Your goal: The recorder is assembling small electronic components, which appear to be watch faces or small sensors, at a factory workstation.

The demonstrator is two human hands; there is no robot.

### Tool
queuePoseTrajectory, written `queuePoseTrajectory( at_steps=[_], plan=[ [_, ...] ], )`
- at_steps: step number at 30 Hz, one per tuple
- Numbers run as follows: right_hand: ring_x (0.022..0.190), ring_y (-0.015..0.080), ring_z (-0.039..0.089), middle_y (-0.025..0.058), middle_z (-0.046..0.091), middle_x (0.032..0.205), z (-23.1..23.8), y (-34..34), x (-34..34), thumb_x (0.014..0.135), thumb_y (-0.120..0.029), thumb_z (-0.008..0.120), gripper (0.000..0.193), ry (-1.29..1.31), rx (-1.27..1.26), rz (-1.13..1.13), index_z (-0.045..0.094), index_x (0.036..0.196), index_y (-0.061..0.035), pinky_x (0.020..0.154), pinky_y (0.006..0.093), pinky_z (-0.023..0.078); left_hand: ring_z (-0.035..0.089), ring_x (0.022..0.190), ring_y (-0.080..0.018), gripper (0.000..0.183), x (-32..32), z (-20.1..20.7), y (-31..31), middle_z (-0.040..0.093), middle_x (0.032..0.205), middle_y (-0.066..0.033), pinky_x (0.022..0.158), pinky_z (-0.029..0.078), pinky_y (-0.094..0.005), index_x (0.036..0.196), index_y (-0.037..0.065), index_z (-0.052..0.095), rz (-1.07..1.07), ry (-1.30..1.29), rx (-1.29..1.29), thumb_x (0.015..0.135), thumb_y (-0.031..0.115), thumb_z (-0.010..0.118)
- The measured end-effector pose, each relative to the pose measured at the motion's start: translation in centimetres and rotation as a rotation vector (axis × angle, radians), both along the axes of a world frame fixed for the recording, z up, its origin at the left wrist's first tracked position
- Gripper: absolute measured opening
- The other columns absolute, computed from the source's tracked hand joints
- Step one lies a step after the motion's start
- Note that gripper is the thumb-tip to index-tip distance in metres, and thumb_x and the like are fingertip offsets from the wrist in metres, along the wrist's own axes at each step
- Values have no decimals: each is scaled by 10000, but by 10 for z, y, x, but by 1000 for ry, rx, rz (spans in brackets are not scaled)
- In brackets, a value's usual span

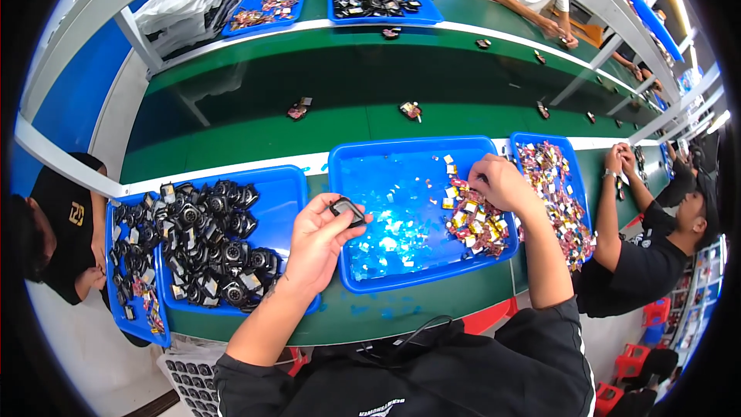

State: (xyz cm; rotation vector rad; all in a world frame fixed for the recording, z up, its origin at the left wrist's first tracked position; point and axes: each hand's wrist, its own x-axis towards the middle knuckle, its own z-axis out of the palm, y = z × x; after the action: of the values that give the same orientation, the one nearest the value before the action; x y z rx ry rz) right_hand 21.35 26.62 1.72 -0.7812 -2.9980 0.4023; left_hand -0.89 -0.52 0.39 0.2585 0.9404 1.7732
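My left hand (315, 239) is closed round a black smartwatch case (349, 211), held between thumb and fingers over the left rim of the middle blue tray (417, 282). Over that tray's right side hangs my right hand (498, 183), its fingers curled together and pointing down; whatever is in them is hidden. Just below it lies a pile of small electronic parts (478, 224) with gold, white and reddish pieces. Bits of shiny blue film (390, 239) are scattered across the tray's middle and left.
Black watch cases (224, 239) fill a blue tray at left. More small electronic parts (544, 185) fill another at right. Beyond a white rail, a green conveyor belt (347, 120) carries several assemblies (411, 110). Co-workers sit across and on both sides; a metal frame (65, 158) stands at left.
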Motion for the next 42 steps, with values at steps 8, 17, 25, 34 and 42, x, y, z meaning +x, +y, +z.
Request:
queuePoseTrajectory(
  at_steps=[8, 17, 25, 34, 42],
  plan=[
    [838, 348, 608, 159, 602, 856, 19, -15, -5, 883, -100, 611, 108, 293, -212, -147, 596, 871, 6, 746, 400, 483, 652, 877, -159, 229, -3, -1, -2, 665, 1045, -122, 742, 546, -275, 1085, 49, 515, 90, 287, -55, 892, -6, 625],
    [726, 176, 636, 96, 628, 828, 34, -54, -9, 836, -30, 682, 83, 467, -336, -162, 640, 884, 23, 656, 288, 510, 635, 760, -151, 172, 3, 3, 2, 627, 931, -87, 576, 524, -252, 1089, 33, 508, 85, 327, -112, 941, 61, 590],
    [734, 79, 612, 34, 616, 819, 36, -125, -35, 748, 76, 764, 276, 698, -947, -119, 564, 915, -14, 661, 208, 503, 598, 861, -158, 540, 20, 13, -1, 552, 1108, -122, 676, 523, -276, 1434, 125, 301, -86, 482, -6, 955, 86, 547],
    [745, 92, 639, 62, 657, 822, 27, -145, -48, 775, 65, 754, 191, 758, -1183, -81, 602, 877, 11, 667, 216, 526, 537, 769, -95, 136, 27, 22, -6, 545, 992, -51, 649, 452, -237, 911, 64, 717, -136, 943, -1, 789, 91, 772],
    [812, 100, 638, 72, 656, 924, 27, -153, -46, 812, 60, 717, 132, 799, -1262, -127, 638, 916, 42, 699, 221, 535, 584, 796, -105, 122, 33, 20, -11, 569, 1016, -55, 643, 467, -237, 914, 43, 722, -90, 875, -32, 801, 71, 759]
  ],
)
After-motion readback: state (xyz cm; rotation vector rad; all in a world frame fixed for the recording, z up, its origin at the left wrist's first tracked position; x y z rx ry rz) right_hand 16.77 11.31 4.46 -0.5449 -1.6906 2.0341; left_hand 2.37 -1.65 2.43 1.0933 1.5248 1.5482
